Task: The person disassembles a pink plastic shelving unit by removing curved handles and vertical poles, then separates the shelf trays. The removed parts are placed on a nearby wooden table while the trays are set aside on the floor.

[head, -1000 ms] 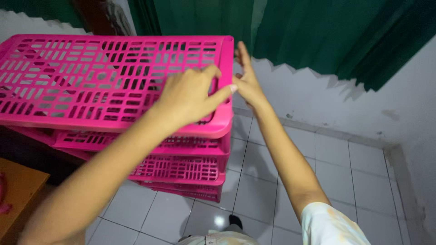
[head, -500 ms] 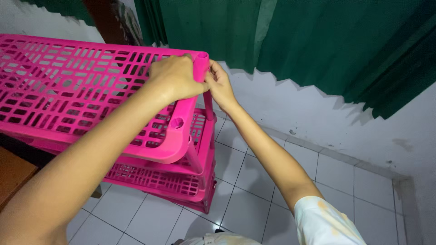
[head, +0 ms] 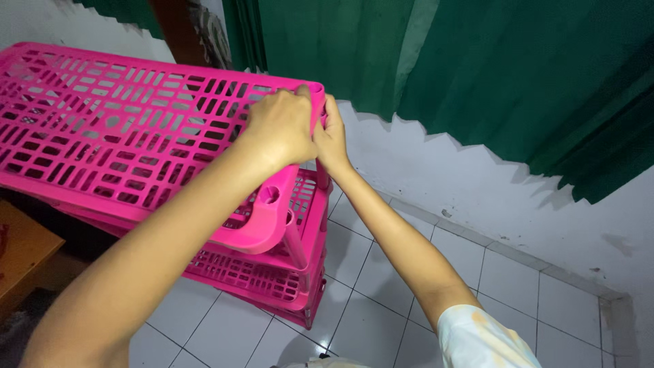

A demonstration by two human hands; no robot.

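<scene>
Both hands, left hand [head: 283, 126] and right hand [head: 332, 140], close their grip on the far corner of the pink slatted shelf tray [head: 122, 129], which sits tilted atop the pink rack [head: 272, 272]. Uneven pressure at that corner could leave the tray's near corner socket [head: 270, 195] unseated, so the tray might slip off its post [head: 294, 242].

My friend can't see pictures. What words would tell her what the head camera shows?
Two bare hands, the left hand and the right hand, grip the far corner of the top shelf of a bright pink plastic rack. More pink shelves sit below it on a white tiled floor, with a green curtain hanging over a white wall behind.
</scene>
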